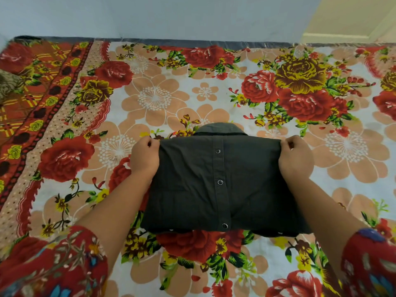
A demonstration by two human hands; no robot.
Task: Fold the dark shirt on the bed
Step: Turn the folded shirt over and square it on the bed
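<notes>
The shirt (188, 189) lies in the middle of the bed (154, 97), near the person's side, already a compact rectangle. Its collar (218, 127) peeks out at the far edge, and the row of snaps (220, 182) runs down the top layer. The sides look tucked in, since no shirt sleeves show, and the lower half seems to be doubled up toward the collar.

The left hand (144, 156) pinches the far left corner of the top layer with curled fingers, and the right hand (295, 157) pinches the far right corner the same way. The cloth between them is drawn fairly flat.

By my reading the fold is nearly done. What is left is to set this far edge down square below the collar, let go, and perhaps smooth the faint creases. Along the near edge a lower layer sticks out slightly at both corners, so the stack is not quite even and may want a nudge.

Flowered sheet lies flat on all sides of the shirt, with most room beyond the collar, up to the bed's far edge along the wall (150, 16). A brownish cloth (8, 84) sits well apart at the left edge; I cannot tell what it is. The person's patterned sleeves (53, 264) fill the near corners.
</notes>
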